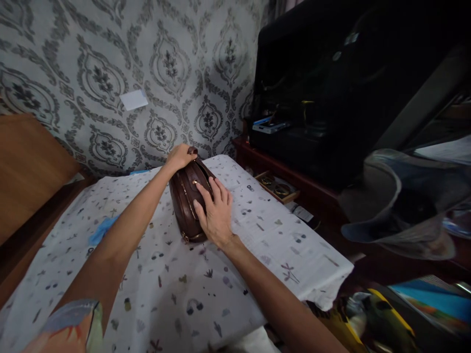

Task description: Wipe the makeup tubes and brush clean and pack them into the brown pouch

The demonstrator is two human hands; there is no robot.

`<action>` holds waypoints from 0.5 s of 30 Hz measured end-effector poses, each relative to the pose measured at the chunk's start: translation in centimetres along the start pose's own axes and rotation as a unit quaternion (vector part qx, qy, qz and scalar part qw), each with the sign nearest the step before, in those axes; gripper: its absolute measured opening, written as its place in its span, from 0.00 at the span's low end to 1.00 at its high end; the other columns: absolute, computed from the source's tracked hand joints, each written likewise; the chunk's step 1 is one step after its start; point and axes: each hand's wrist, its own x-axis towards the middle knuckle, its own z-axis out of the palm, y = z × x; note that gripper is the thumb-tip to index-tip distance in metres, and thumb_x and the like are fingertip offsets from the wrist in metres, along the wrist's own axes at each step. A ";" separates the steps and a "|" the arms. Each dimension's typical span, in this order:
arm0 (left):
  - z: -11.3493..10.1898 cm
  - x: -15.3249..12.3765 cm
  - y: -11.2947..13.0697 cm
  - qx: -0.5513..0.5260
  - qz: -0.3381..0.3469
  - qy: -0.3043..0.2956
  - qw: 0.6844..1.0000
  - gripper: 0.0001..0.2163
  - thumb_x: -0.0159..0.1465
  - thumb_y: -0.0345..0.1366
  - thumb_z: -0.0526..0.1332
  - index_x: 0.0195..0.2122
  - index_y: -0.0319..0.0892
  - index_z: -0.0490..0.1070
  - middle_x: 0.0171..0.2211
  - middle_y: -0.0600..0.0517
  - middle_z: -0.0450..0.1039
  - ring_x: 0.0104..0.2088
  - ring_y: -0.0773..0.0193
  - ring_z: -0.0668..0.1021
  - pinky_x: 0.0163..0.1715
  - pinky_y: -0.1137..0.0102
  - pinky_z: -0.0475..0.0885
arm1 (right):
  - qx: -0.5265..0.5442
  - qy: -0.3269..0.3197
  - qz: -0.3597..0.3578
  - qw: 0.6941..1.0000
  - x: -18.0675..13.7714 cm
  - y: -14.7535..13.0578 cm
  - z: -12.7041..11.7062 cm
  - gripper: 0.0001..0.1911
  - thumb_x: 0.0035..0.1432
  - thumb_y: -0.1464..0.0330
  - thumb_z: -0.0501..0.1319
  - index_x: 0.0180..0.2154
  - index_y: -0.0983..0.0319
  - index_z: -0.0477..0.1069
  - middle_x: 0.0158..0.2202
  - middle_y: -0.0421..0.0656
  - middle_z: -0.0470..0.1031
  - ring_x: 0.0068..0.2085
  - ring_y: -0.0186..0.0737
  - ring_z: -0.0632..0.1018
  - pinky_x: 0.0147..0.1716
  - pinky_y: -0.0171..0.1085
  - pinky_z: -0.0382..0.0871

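Note:
A dark brown leather bag (189,206) with gold zips and a small gold stud lies on a printed white cloth. At its far end, my left hand (180,158) is closed around the bag beside a short brown strap loop; part of this grip is hidden. My right hand (217,213) rests over the bag's near right side, fingers spread, with the index fingertip close to the gold stud. A dark gap runs along the bag's upper right edge, and its inside cannot be made out.
The white cloth (257,264) covers a table against patterned wallpaper (169,63). A large black screen (312,98) stands right, above a small wooden drawer (290,197). A blue item (103,230) lies left, near a wooden board (33,166). Assorted things crowd the lower right.

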 end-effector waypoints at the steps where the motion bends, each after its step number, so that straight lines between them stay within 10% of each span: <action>1: 0.2 0.1 0.0 0.001 -0.008 0.011 1.000 0.08 0.54 0.39 0.65 0.22 0.42 0.71 0.23 0.52 0.70 0.32 0.57 0.74 0.32 0.67 0.62 | -0.004 -0.003 0.003 1.000 0.0 -0.1 0.1 0.25 0.70 0.61 0.50 0.65 0.59 0.63 0.68 0.52 0.61 0.68 0.53 0.60 0.63 0.54 0.56; 15: 0.6 -2.8 0.9 -0.106 0.000 0.037 0.994 0.10 0.55 0.41 0.62 0.22 0.41 0.67 0.20 0.56 0.62 0.25 0.65 0.66 0.28 0.69 0.59 | -0.010 0.001 0.003 1.000 0.5 -0.4 0.2 0.28 0.70 0.57 0.51 0.62 0.68 0.64 0.67 0.55 0.64 0.68 0.53 0.60 0.63 0.54 0.53</action>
